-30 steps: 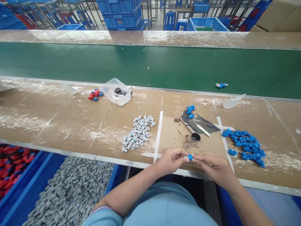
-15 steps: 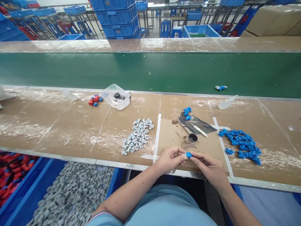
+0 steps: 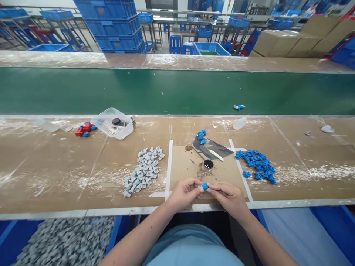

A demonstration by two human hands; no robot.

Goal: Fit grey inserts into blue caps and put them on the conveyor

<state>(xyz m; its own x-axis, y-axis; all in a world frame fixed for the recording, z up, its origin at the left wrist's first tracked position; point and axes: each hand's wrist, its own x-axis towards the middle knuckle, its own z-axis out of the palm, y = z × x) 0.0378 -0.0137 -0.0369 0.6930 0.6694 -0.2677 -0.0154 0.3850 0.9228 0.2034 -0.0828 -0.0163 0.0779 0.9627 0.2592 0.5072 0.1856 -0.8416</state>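
Fingertips of both my hands meet low in the centre of the frame, pinched shut on one small blue piece. My left hand closes on it from the left and my right hand from the right. A pale bit shows just left of the blue between my fingers, but whether it is a grey part being pressed on I cannot tell.

Judging by the piles, the work looks roughly midway. To the right of centre lies a heap of blue pieces on the brown bench; I take these for finished ones, though at this size I cannot confirm it. Left of centre, the heap of grey pieces looks unused, and the bin of grey parts at the lower left holds plenty more, so a good deal seems left.

Just above my hands sit a small black-lidded pot, a white stick on a camouflage cloth, and three more blue bits. A clear tub and some red pieces lie towards the left. One blue-and-white piece rests alone on the green belt in the upper part of the frame.
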